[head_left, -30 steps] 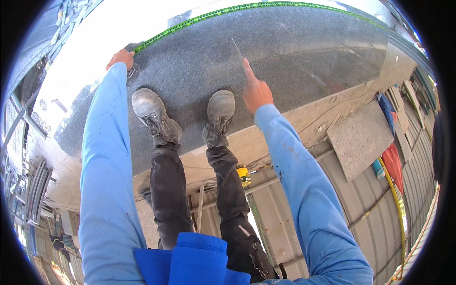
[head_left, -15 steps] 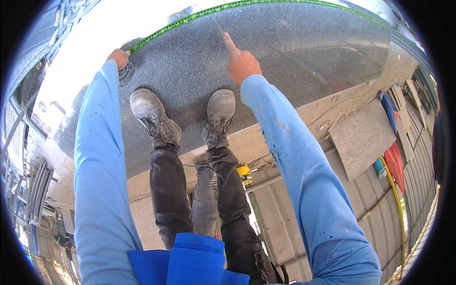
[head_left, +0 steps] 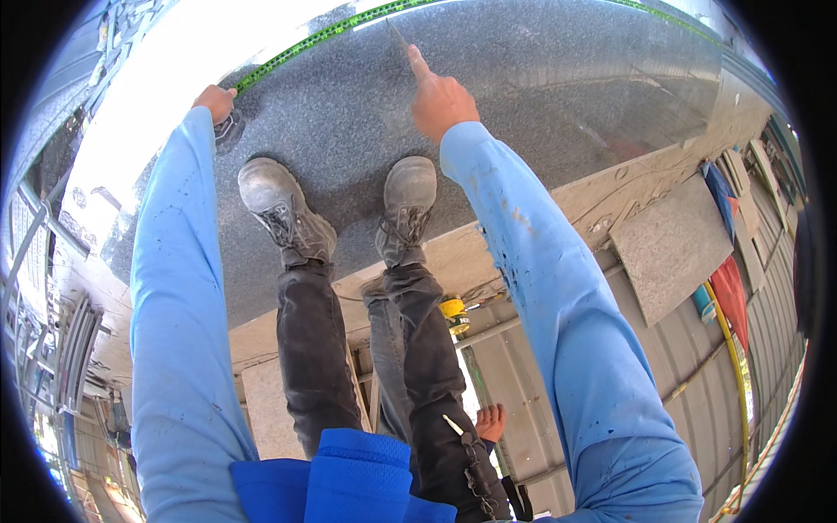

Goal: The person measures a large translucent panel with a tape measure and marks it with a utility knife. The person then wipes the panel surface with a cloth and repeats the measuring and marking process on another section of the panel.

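Note:
A green tape measure [head_left: 305, 44] runs in an arc across the far side of a dark grey speckled stone slab [head_left: 331, 113]. At the left, my left hand [head_left: 215, 102] has its fingers closed on the near end of the tape. A dark object with a pale band [head_left: 229, 129] lies just beside that hand; its kind is unclear. My right hand [head_left: 443, 106] reaches over the slab with its index finger stretched along a thin pointed tool [head_left: 397, 35]. The tool's tip is close to the tape's near edge, and the other fingers are curled.
My grey work shoes [head_left: 408, 196] stand on the slab. Behind my legs are another person's leg [head_left: 390, 349] and hand [head_left: 491, 423]. A yellow tub [head_left: 454, 315] sits below the slab's edge. At right, a stone board [head_left: 671, 248] and a red cloth [head_left: 729, 292] lie on corrugated sheeting [head_left: 532, 383].
My right hand and the pointed tool have shifted slightly up the view. Another person's hand has come into sight behind my legs. My left hand stays at the tape's end.

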Tool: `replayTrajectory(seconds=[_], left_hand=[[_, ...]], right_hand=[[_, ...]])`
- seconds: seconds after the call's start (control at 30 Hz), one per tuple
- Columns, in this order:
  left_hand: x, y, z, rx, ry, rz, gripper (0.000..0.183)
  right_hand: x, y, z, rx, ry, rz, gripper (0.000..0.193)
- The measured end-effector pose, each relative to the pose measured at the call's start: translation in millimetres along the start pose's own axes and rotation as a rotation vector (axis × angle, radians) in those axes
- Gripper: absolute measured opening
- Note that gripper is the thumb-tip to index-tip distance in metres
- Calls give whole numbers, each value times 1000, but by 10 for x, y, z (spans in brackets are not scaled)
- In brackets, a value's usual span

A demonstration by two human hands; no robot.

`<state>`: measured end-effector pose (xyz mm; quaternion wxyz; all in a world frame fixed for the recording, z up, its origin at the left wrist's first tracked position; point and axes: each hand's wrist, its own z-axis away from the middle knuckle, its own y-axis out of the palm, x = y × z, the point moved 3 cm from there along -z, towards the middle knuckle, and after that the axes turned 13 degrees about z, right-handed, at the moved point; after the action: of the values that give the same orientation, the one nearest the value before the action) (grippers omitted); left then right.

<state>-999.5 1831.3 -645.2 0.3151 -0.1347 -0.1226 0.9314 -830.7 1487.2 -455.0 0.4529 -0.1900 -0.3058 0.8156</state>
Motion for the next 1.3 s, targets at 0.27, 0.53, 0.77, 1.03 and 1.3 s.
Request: replayTrajectory(seconds=[0.27, 0.53, 0.77, 1.03, 1.3], left_hand=[[25, 5, -65, -11, 16, -14, 52], [54, 20, -106, -63, -45, 83, 51], [104, 56, -194, -52, -25, 31, 52], [45, 46, -178, -39, -11, 18, 50], [19, 27, -85, -95, -64, 71, 49]], right_hand=[[6, 15, -46, -17, 6, 33, 64], [13, -33, -56, -11, -4, 58, 64], [130, -194, -100, 109, -13, 141, 66], [134, -375, -237, 139, -132, 375, 67], [-115, -612, -121, 88, -156, 274, 62]])
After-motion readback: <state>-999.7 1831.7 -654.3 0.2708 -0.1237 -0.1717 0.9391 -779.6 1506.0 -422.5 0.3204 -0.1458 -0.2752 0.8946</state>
